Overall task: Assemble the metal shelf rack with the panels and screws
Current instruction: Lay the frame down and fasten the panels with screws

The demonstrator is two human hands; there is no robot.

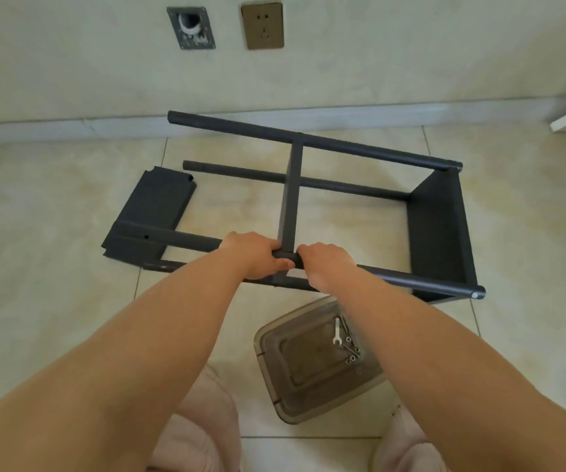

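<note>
The rack (pixel 309 206) is lain on its side on the floor, partly built: the right panel (pixel 438 233) and middle shelf (pixel 290 199) are fitted. The near pole (pixel 394 277) is gripped by the left hand (pixel 252 255) and right hand (pixel 326 265). One panel (pixel 152 212) lies loose at the left; screws (pixel 351 349) wait in the tray (pixel 309 400).

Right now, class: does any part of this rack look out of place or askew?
Yes. One loose panel lies flat on the floor at the rack's left end, unattached, pinned under the front pole. The far poles slant rather than run parallel to the wall.
</note>
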